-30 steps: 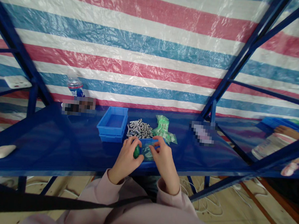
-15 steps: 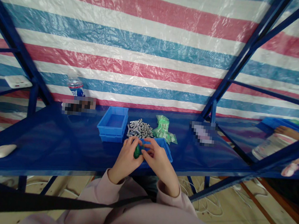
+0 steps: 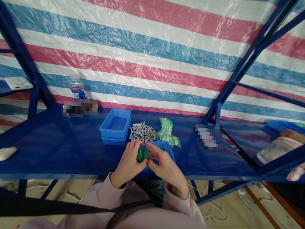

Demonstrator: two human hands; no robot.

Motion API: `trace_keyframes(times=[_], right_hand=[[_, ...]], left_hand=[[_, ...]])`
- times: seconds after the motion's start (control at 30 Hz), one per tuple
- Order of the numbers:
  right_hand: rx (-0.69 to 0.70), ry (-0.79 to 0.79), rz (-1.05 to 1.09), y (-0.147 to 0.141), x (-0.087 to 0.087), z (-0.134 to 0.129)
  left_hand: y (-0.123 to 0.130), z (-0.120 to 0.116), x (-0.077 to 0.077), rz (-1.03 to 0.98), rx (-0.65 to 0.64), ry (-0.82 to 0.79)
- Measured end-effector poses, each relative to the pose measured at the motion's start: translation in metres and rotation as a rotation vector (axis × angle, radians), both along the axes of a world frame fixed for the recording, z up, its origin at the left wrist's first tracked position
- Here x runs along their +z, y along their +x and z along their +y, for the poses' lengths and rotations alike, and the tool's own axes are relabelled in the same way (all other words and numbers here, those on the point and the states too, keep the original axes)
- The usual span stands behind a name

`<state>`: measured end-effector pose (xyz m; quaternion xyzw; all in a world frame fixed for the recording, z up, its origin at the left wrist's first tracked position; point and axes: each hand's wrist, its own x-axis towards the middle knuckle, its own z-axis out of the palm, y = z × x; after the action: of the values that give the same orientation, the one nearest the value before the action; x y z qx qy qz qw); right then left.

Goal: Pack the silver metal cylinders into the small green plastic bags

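A small green plastic bag [image 3: 140, 154] is between my two hands near the table's front edge. My left hand [image 3: 129, 162] is closed around its left side, with the fingers curled over it. The fingertips and thumb of my right hand [image 3: 166, 165] are at the bag's right edge, gripping the thin film; the exact grip is partly hidden. Behind my hands, a blue bin [image 3: 168, 149] is mostly covered by them. Just beyond lies a pile of small silvery cylindrical pieces [image 3: 143, 131], with filled green plastic bags [image 3: 166, 132] to its right.
Stacked blue bins [image 3: 114, 125] stand left of the pile. A bottle [image 3: 78, 89] and a white mouse-like object [image 3: 2, 154] are farther left on the blue table [image 3: 65, 149]. Blue metal frame bars [image 3: 230, 78] rise at the right, where another person's hand [image 3: 294, 135] shows.
My right hand has shifted slightly right and its fingers have straightened. More of the green bag now shows spread between my hands. My left hand has hardly moved.
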<state>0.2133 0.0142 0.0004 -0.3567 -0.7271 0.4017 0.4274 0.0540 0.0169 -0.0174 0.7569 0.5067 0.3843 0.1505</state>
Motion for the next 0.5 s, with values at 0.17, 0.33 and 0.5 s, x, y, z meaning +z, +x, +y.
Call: trace_keyframes(times=[0.17,0.33,0.5], right_hand=[[0.024,-0.012,-0.001,0.002,-0.004,0.003],[-0.034,-0.083,-0.008,-0.001,-0.008,0.007],[-0.178,-0.097,-0.031,-0.005,-0.008,0.011]], left_hand=[[0.000,0.000,0.000,-0.010,0.002,0.007],[0.001,0.000,-0.001,-0.011,0.005,0.008],[0.000,-0.001,0.000,-0.008,-0.004,0.010]])
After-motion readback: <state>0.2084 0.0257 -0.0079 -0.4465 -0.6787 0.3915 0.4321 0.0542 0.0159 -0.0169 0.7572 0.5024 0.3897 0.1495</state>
